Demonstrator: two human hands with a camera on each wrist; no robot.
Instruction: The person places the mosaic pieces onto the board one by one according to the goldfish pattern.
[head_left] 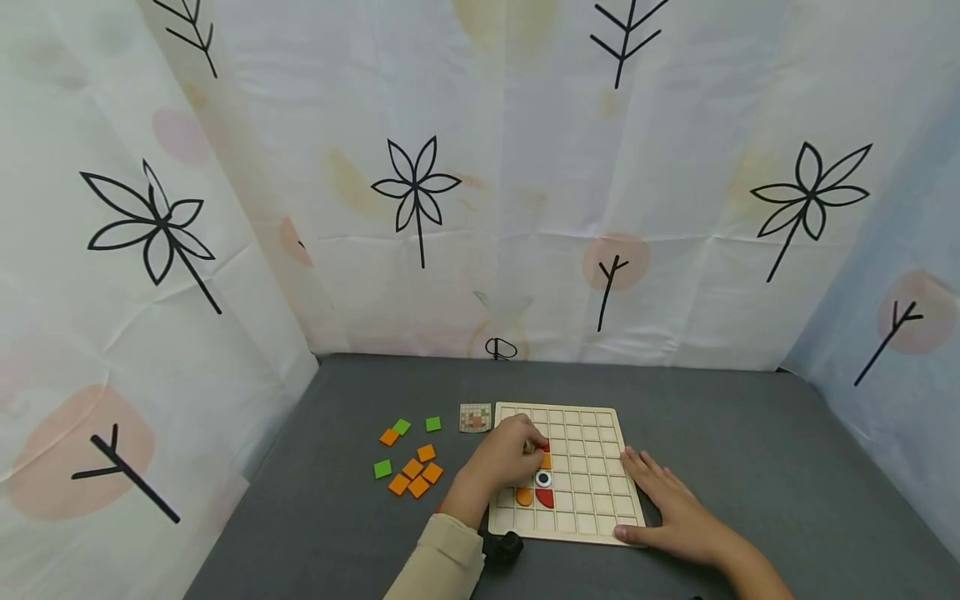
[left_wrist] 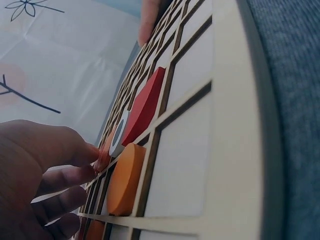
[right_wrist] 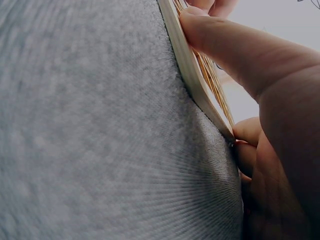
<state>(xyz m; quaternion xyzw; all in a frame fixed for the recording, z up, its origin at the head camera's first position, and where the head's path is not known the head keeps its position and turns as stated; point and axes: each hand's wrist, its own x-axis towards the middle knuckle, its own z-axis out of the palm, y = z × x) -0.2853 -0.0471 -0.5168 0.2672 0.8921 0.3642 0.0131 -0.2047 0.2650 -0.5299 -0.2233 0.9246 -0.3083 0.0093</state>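
Observation:
The wooden grid board (head_left: 564, 535) lies on the dark table. My left hand (head_left: 506, 454) reaches over its left part, thumb and forefinger pinching at a red piece (head_left: 546, 445) at the fingertips, mostly covered. Below it in one column are an orange square (head_left: 546, 461), a white round piece with a dark centre (head_left: 543, 479) and a red quarter-round piece (head_left: 545, 498). Left of that last one sits an orange round piece (head_left: 524, 497). In the left wrist view, my left hand (left_wrist: 45, 170) hides part of the board. My right hand (head_left: 678, 512), fingers spread, rests on the board's right edge.
Several loose orange squares (head_left: 412, 468) and green squares (head_left: 382, 469) lie left of the board. A small pattern card (head_left: 475, 418) lies by its upper left corner. A black object (head_left: 504, 547) is at my left wrist. Patterned cloth (head_left: 525, 183) hangs behind the table.

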